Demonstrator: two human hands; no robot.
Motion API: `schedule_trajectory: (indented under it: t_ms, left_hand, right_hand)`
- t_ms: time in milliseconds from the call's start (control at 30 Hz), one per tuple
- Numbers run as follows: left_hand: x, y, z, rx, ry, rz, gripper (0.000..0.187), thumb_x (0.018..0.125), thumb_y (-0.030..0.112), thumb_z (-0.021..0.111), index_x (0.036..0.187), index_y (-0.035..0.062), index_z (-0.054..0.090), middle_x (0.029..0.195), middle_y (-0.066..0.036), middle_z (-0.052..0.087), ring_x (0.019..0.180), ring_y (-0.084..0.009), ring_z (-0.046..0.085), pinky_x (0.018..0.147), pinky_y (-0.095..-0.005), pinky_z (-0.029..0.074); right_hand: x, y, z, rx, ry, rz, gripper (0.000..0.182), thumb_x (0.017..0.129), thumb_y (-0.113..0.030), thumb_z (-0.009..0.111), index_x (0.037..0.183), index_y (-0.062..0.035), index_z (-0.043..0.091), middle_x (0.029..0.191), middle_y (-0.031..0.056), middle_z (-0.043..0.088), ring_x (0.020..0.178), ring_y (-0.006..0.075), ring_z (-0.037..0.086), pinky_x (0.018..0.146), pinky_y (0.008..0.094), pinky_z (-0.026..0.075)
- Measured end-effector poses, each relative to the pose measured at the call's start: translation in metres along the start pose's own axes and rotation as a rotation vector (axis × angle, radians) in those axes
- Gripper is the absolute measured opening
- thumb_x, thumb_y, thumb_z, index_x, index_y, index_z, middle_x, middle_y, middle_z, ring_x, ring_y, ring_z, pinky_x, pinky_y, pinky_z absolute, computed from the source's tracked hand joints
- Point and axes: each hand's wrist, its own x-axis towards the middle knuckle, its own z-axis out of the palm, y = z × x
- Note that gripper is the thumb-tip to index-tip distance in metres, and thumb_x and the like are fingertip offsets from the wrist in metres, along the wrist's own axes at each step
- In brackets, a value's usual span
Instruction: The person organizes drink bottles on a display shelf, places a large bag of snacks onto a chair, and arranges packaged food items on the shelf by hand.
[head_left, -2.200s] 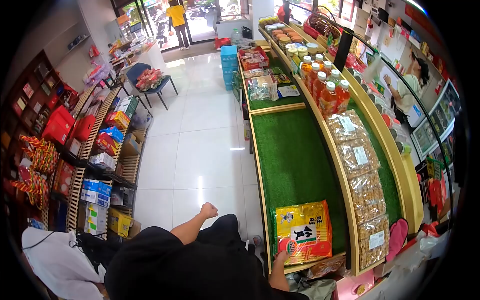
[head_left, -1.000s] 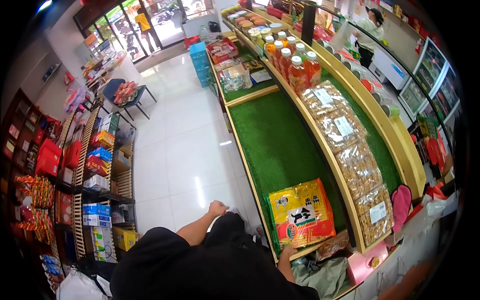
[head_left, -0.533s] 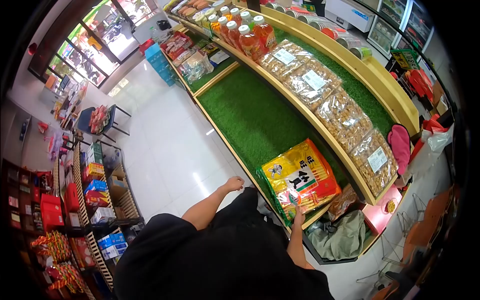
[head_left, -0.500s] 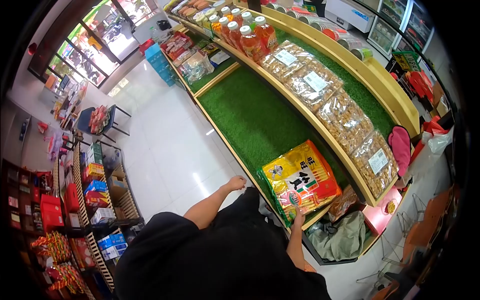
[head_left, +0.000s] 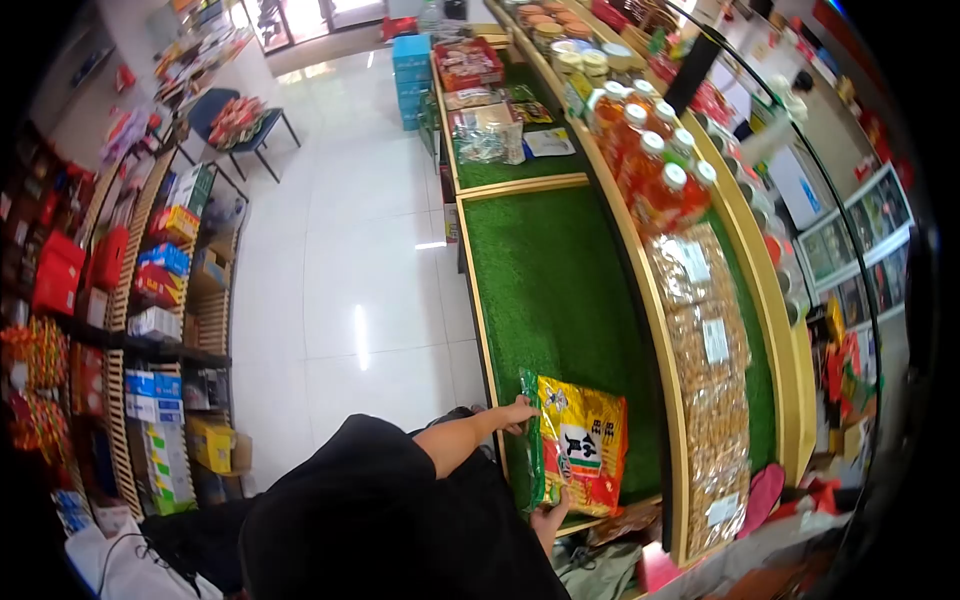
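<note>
Two hands pinch one snack bag [head_left: 582, 452] — left hand [head_left: 519, 415] top, right hand [head_left: 549, 520] bottom.

My one camera sits on my head, a wide fisheye looking steeply down past my chest onto the green shelf [head_left: 560, 290], near, with the aisle floor [head_left: 350, 240] leftward

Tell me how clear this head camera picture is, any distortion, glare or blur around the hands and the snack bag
Head view: strong fisheye bending, the shelf edge curves, black corners ring the frame. Window light glares in streaks on the white floor. The snack bag is fairly sharp, its print readable; the left hand at its upper edge and right hand at its lower edge look slightly soft.
</note>
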Motion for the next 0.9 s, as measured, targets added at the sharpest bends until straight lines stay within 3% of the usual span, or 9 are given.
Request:
schedule_trajectory:
  t_ms: [200,433,500,533,567,633,700,833,900]
  left_hand:
    - [-0.008,0.035,-0.032,-0.429,0.041,0.034,0.102,0.085,0.049,0.071,0.156,0.0174,0.003,0.155,-0.032,0.02,0.128,-0.0506,0.045,0.098,-0.0541,0.049]
    - [-0.02,0.061,-0.109,-0.567,-0.045,-0.022,0.096,0.09,0.056,0.061,0.16,0.0162,0.01,0.162,-0.024,0.012,0.137,-0.0455,0.038,0.103,-0.0514,0.047]
    - [-0.021,0.061,-0.128,-0.426,-0.159,-0.005,0.092,0.093,0.057,0.058,0.159,0.0127,0.013,0.164,-0.023,0.001,0.147,-0.0414,0.021,0.105,-0.053,0.044]
    - [-0.021,0.056,-0.132,-0.307,-0.128,0.015,0.09,0.095,0.058,0.054,0.158,0.0053,0.016,0.161,-0.022,0.021,0.142,-0.041,0.034,0.107,-0.0504,0.043]
    - [-0.02,0.051,-0.137,-0.28,-0.136,-0.016,0.09,0.095,0.058,0.054,0.158,0.0053,0.016,0.161,-0.022,0.021,0.142,-0.041,0.034,0.107,-0.0504,0.043]
    - [-0.017,0.043,-0.138,-0.096,-0.26,-0.163,0.081,0.099,0.054,0.049,0.154,-0.0012,0.025,0.148,-0.019,0.047,0.13,-0.0387,0.05,0.107,-0.0478,0.044]
    - [-0.027,0.03,-0.121,0.144,-0.453,-0.11,0.067,0.103,0.047,0.046,0.147,-0.0032,0.037,0.131,-0.018,0.061,0.115,-0.0337,0.063,0.101,-0.0446,0.05]
    - [-0.036,0.014,-0.115,0.031,-0.616,-0.422,0.055,0.098,0.021,0.059,0.145,0.0033,0.038,0.13,-0.019,0.059,0.108,-0.0305,0.066,0.091,-0.042,0.057]
    - [-0.028,-0.001,-0.105,0.258,-0.582,-0.296,0.06,0.095,0.014,0.062,0.148,0.0035,0.035,0.132,-0.019,0.058,0.112,-0.0308,0.064,0.093,-0.0431,0.056]
  right_hand:
    - [-0.049,-0.019,0.066,-0.164,0.115,-0.162,0.031,0.089,-0.024,0.069,0.115,-0.0093,0.06,0.102,0.005,0.069,0.085,0.0207,0.066,0.072,0.032,0.055]
    - [-0.115,-0.047,0.1,-0.032,-0.182,-0.193,0.041,0.094,-0.021,0.059,0.131,-0.0036,0.053,0.118,0.0133,0.065,0.107,0.0292,0.063,0.094,0.0421,0.051]
    - [-0.144,-0.048,0.077,-0.886,-0.237,-0.6,0.087,0.085,-0.04,0.075,0.148,0.0051,0.035,0.156,0.0214,0.035,0.138,0.038,0.039,0.117,0.0451,0.026]
    - [-0.158,-0.034,0.075,-0.817,-0.314,-0.762,0.066,0.092,-0.033,0.065,0.142,0.0035,0.044,0.141,0.0208,0.052,0.125,0.0341,0.052,0.107,0.0443,0.039]
    - [-0.161,-0.025,0.08,-0.794,-0.279,-0.752,0.066,0.092,-0.033,0.065,0.142,0.0035,0.044,0.141,0.0208,0.052,0.125,0.0341,0.052,0.107,0.0443,0.039]
    - [-0.163,-0.01,0.084,0.015,-0.134,-0.172,0.039,0.094,-0.021,0.06,0.127,-0.0024,0.054,0.115,0.0146,0.066,0.102,0.0299,0.066,0.091,0.0425,0.054]
    - [-0.157,0.037,0.019,0.173,-0.103,-0.145,0.05,0.089,-0.014,0.063,0.135,0.0,0.046,0.118,0.0144,0.064,0.101,0.0289,0.065,0.09,0.0429,0.055]
    - [-0.141,0.101,-0.028,-0.046,-0.035,-0.402,0.056,0.088,-0.01,0.065,0.138,0.0014,0.045,0.125,0.0129,0.062,0.109,0.024,0.063,0.096,0.0376,0.052]
    - [-0.143,0.136,-0.058,-0.001,0.064,-0.548,0.058,0.087,-0.008,0.066,0.14,0.0021,0.045,0.128,0.0121,0.061,0.114,0.0216,0.062,0.099,0.0349,0.05]
